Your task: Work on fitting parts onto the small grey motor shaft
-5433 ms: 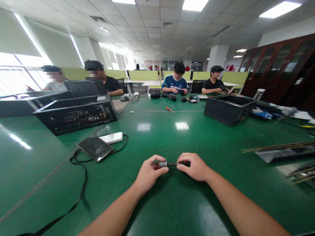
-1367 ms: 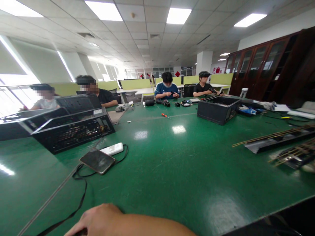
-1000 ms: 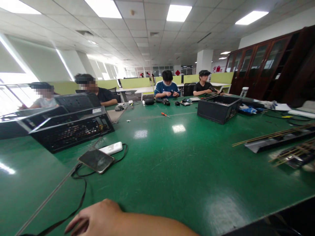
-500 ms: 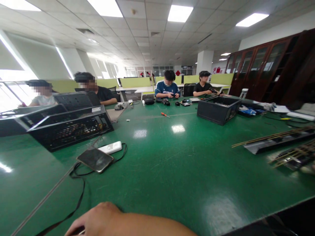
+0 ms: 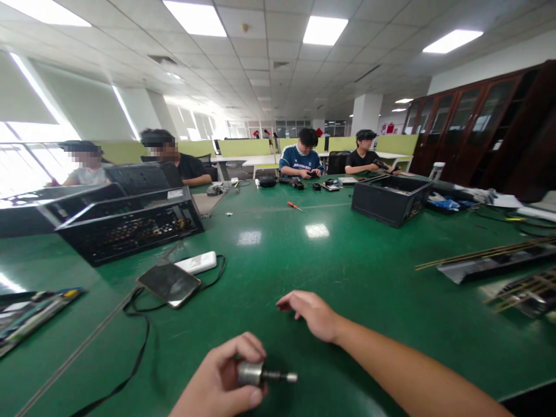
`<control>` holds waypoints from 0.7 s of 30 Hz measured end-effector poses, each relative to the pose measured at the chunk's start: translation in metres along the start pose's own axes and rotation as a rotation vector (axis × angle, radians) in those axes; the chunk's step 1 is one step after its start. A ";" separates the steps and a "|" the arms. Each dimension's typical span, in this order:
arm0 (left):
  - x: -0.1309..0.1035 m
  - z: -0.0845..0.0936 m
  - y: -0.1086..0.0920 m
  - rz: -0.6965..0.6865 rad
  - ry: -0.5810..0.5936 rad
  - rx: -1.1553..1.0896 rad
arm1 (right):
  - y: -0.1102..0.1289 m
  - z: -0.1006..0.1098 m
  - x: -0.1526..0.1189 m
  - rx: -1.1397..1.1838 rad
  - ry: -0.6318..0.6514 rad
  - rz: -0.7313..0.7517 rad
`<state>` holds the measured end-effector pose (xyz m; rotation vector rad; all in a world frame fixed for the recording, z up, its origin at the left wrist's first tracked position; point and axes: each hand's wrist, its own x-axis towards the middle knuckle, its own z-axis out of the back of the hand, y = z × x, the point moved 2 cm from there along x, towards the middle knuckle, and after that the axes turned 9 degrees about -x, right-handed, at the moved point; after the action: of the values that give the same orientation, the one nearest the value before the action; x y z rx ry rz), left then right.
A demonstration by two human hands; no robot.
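Metal cylinder (image 5: 251,374) w/ shaft (image 5: 274,376), twd. near edge of desk (image 5: 243,295): L hand (image 5: 219,376) pinching it; R hand (image 5: 316,315) apart, loosely extended. Adv.: grip steady, fingertips off shaft.

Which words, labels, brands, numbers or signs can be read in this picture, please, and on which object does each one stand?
None can be read with certainty.
Blue shirt in the background: lettering on the chest, too blurred.
White sticker on the black case: too small.
Red wall signs: too distant.
Metal cylinder in the left hand: no lettering visible.
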<state>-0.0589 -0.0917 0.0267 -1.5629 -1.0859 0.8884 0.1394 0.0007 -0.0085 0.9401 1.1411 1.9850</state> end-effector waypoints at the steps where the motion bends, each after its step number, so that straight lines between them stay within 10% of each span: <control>1: 0.017 -0.015 0.001 -0.008 0.063 -0.011 | -0.009 0.018 -0.005 -0.005 -0.044 -0.021; 8: 0.102 -0.044 0.021 -0.024 -0.056 -0.073 | -0.040 0.087 -0.012 -0.186 -0.193 -0.030; 21: 0.109 -0.024 0.048 0.026 -0.064 -0.016 | -0.013 0.065 -0.020 -0.445 -0.063 0.189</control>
<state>0.0094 -0.0008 -0.0171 -1.5742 -1.1226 0.9547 0.2064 0.0170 -0.0018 0.8869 0.5523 2.2150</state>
